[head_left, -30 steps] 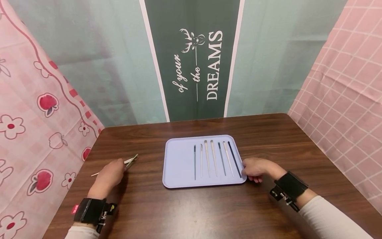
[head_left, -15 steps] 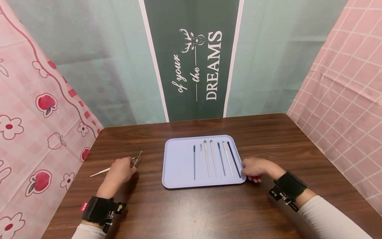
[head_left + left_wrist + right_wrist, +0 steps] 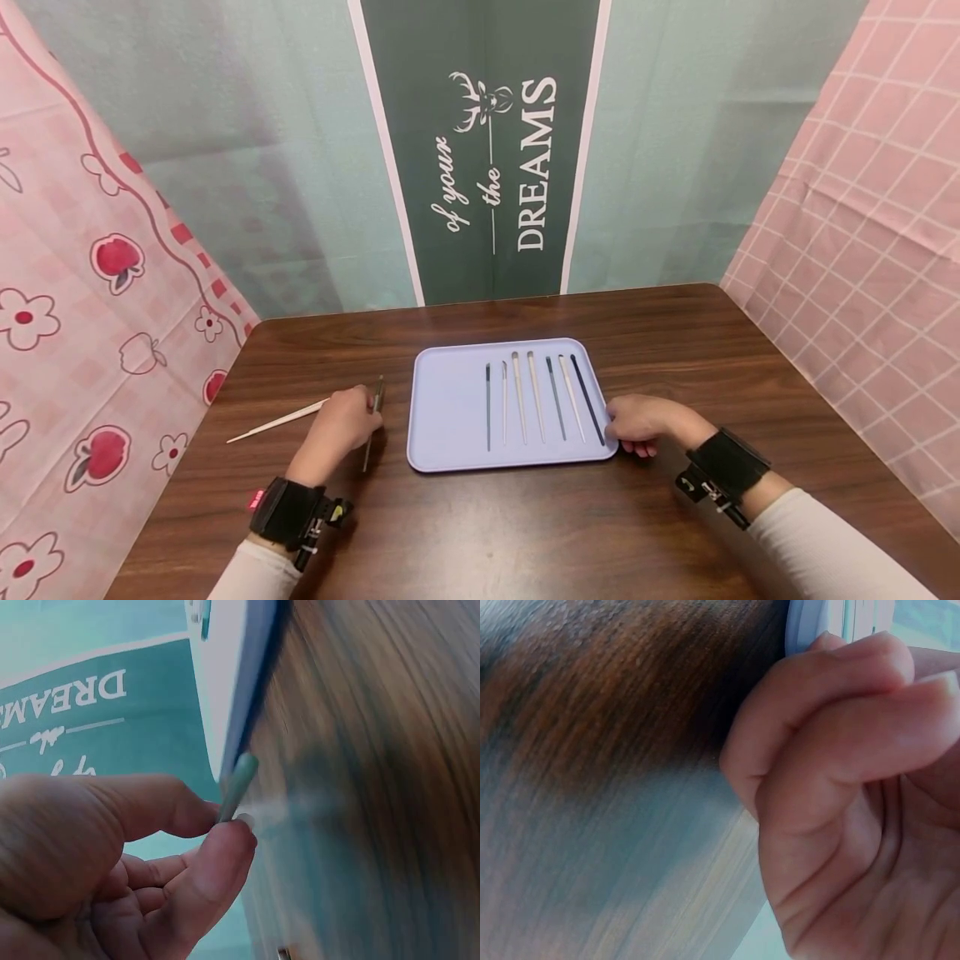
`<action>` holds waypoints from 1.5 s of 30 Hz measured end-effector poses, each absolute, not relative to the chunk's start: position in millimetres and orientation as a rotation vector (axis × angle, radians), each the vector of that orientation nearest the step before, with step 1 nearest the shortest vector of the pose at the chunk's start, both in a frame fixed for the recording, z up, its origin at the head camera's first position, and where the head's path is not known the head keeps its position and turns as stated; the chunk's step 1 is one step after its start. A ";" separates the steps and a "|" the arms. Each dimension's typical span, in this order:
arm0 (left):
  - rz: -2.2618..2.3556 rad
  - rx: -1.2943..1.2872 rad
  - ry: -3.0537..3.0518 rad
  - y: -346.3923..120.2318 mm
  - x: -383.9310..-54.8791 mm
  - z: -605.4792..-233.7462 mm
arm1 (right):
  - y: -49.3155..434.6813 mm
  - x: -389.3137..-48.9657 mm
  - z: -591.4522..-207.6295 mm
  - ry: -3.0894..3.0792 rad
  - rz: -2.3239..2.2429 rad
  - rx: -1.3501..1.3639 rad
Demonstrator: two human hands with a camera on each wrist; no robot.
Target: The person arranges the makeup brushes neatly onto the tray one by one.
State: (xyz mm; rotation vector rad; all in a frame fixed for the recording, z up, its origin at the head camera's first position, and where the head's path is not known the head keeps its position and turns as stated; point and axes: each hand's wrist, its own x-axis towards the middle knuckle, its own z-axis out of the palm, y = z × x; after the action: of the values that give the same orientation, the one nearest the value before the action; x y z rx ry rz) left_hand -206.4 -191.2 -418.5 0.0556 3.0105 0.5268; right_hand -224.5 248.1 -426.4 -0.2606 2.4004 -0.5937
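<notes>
My left hand [image 3: 341,421] is just left of the lavender tray [image 3: 446,408], pinching a slim green makeup brush [image 3: 367,452] with its handle pointing toward me. In the left wrist view, thumb and fingertip squeeze the green handle [image 3: 239,782] near its end. My right hand [image 3: 643,422] grips the tray's right rim near the front corner, its fingers curled in the right wrist view. On the tray several makeup brushes lie side by side, from a teal one [image 3: 488,408] to a black one [image 3: 588,402] at the right rim.
A pale-handled brush [image 3: 277,422] lies on the wooden table [image 3: 480,533] left of the left hand, its far end hidden by that hand. Behind the table hangs a green curtain [image 3: 300,167], with pink cloths [image 3: 862,250] at both sides.
My left hand has moved right toward the tray with the green brush, which has turned more upright in the view. The pale brush stays behind on the table. My right hand keeps its place.
</notes>
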 end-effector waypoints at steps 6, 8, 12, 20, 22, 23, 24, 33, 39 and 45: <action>0.538 0.079 2.997 -166.4 -216.1 -416.3 | 248.5 -224.3 -425.8 2.407 -0.589 -0.259; 0.550 0.067 2.985 -158.1 -219.1 -414.6 | 248.7 -224.4 -425.9 2.409 -0.585 -0.259; 0.584 0.027 2.948 -143.1 -224.4 -412.1 | 248.7 -224.7 -426.1 2.412 -0.583 -0.262; 0.620 0.066 2.948 -117.4 -231.5 -414.3 | 248.0 -224.9 -426.7 2.401 -0.590 -0.255; 0.618 0.073 2.954 -112.9 -232.8 -415.5 | 247.6 -224.7 -427.1 2.405 -0.588 -0.258; 0.615 0.073 2.956 -110.8 -233.5 -416.0 | 247.5 -224.5 -427.3 2.406 -0.587 -0.260; 0.619 0.069 2.954 -108.8 -233.8 -416.3 | 247.3 -224.3 -427.3 2.408 -0.584 -0.262; 0.597 0.073 2.972 -93.0 -238.8 -418.0 | 247.2 -223.0 -425.4 2.413 -0.579 -0.261; 0.525 0.118 2.995 -82.0 -241.8 -421.6 | 247.1 -223.0 -425.2 2.420 -0.572 -0.272; 0.496 0.165 3.026 -74.9 -244.1 -425.4 | 246.4 -223.1 -424.9 2.419 -0.578 -0.268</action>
State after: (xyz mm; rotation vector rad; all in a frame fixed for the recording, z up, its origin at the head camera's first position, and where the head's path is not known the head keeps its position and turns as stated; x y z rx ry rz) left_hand -244.1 -74.9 -425.4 0.1652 3.0259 0.4962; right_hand -223.1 246.4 -424.9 -0.2678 2.4195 -0.5780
